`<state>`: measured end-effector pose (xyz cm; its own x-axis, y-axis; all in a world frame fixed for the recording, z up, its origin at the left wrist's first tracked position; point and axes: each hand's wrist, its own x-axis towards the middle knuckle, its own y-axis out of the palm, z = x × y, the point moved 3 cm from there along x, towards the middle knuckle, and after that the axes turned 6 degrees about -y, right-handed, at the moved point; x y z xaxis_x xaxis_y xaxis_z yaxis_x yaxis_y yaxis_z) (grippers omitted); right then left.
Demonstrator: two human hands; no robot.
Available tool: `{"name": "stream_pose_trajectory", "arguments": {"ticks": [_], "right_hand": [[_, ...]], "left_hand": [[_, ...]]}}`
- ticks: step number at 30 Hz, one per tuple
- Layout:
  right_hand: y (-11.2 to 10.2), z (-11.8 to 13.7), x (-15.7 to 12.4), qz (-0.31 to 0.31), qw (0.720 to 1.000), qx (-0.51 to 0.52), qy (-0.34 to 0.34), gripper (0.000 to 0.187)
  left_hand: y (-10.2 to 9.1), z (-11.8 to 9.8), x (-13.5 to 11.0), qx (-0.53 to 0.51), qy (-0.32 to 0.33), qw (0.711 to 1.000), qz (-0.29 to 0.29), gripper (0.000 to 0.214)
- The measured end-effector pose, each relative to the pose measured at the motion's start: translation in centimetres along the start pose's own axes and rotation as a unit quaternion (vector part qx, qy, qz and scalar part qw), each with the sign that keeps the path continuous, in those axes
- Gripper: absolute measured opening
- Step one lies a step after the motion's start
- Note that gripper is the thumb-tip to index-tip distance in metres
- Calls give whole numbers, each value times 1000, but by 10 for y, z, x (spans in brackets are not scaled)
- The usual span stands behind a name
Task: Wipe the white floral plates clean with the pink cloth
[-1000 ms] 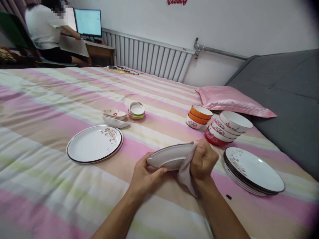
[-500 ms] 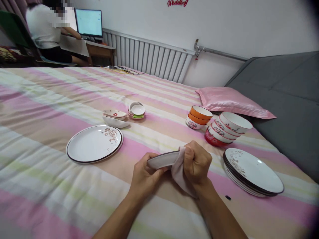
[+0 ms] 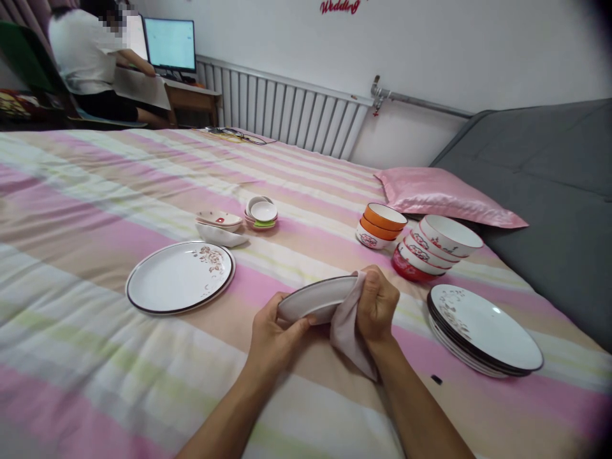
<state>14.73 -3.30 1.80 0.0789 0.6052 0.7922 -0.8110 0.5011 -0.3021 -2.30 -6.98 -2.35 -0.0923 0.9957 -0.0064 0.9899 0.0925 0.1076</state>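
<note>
My left hand (image 3: 275, 335) grips the near edge of a white plate with a dark rim (image 3: 313, 298), held almost edge-on above the striped bedspread. A pale pink cloth (image 3: 348, 328) is bunched in my right hand (image 3: 377, 303), which presses it over the plate's right edge. Part of the cloth hangs down below my right wrist. Both hands are closed.
A floral white plate (image 3: 179, 277) lies to the left, a stack of dark-rimmed plates (image 3: 482, 328) to the right. Stacked bowls (image 3: 433, 248), orange bowls (image 3: 382, 223) and small dishes (image 3: 262, 212) sit behind. A pink pillow (image 3: 444, 194) lies further back. A person (image 3: 88, 54) sits at a desk far left.
The plate has tilted and shifted slightly in my hands; my right hand with the cloth slid left along the rim, then back to the right.
</note>
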Motion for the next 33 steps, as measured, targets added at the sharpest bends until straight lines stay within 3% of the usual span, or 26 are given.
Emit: {"name": "stream_pose_trajectory", "arguments": {"ticks": [11, 25, 33], "right_hand": [[10, -12, -1, 21, 994, 71, 83, 37], [23, -29, -5, 107, 973, 127, 159, 36], [22, -22, 1, 178, 948, 204, 166, 28]], "left_hand": [[-5, 4, 5, -70, -32, 996, -35, 39], [-8, -2, 6, -146, -78, 984, -72, 55], [-11, 3, 8, -137, -75, 984, -83, 54]]}}
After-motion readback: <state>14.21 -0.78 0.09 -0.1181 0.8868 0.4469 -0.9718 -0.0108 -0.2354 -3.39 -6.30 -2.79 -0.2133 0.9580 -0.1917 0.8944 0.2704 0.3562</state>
